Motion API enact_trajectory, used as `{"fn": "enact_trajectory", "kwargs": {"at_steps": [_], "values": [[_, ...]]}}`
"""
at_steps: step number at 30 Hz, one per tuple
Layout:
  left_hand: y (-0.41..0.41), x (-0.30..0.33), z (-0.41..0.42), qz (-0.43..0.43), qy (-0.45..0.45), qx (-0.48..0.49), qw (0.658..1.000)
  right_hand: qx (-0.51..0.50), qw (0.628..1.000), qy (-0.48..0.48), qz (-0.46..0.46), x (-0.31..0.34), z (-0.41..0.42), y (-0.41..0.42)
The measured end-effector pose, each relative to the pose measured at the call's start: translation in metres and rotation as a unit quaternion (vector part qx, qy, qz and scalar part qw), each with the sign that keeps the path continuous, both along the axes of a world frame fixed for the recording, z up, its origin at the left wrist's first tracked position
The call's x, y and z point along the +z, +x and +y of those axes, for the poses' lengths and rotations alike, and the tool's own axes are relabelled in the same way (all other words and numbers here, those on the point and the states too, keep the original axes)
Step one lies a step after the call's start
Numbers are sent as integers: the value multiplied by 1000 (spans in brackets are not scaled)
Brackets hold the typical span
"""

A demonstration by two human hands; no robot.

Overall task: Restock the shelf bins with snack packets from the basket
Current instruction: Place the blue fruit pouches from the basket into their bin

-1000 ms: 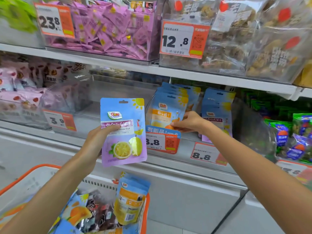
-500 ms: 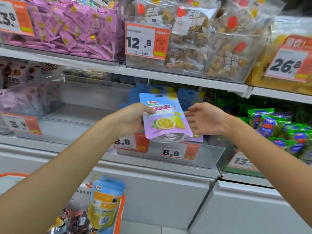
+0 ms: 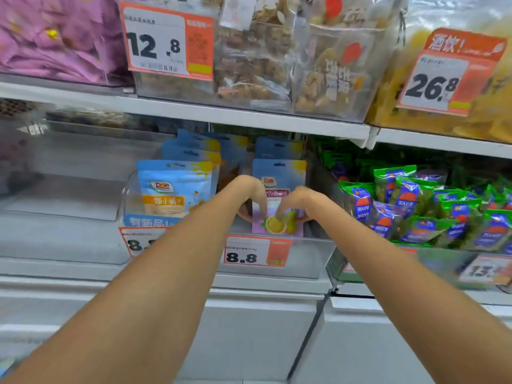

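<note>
Both hands meet on the purple packet (image 3: pixel 278 214), standing upright at the front of its clear bin (image 3: pixel 310 256). Left hand (image 3: pixel 250 194) and right hand (image 3: pixel 295 200) press bent fingertips on its face (grip behind hidden).

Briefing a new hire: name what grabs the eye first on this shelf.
Both hands, left hand and right hand, press a purple-and-blue lemon-print snack pouch into the clear plastic bin at centre. Big orange-and-white price tags, 12.8 and 26.8, shout from the shelf above.
</note>
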State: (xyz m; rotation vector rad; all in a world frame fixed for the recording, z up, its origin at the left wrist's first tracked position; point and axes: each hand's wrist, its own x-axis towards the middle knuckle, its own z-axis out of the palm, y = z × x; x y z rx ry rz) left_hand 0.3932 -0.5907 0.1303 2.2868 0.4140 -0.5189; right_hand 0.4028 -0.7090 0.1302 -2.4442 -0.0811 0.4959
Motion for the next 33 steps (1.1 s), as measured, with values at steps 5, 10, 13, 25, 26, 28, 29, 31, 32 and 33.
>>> {"fn": "enact_trajectory", "kwargs": {"at_steps": [5,10,13,25,26,28,29,31,32,33], "values": [[28,-15,3,63,23,-22,998,66,990,-118,42,-1,8,18],[49,-21,6,-13,-53,6,998,24,979,-161,-124,-18,15,54],[56,-27,3,-142,-41,32,988,-60,975,-92,-192,-20,15,65],[46,-28,8,-52,-10,-47,997,3,937,-292,-191,6,-3,25],[45,-28,8,-53,-8,-46,998,9,933,-294,-210,5,-3,25],[43,-28,8,-56,2,-46,997,23,945,-257,-203,6,-3,23],[42,-29,8,-61,8,-44,997,28,956,-227,-184,6,-4,24],[38,-27,7,-79,16,-33,996,32,974,-181,-133,7,-4,24],[37,-26,8,-97,19,-26,995,29,979,-166,-113,7,-4,23],[36,-24,9,-118,25,-18,993,25,984,-144,-101,8,-4,20]]}}
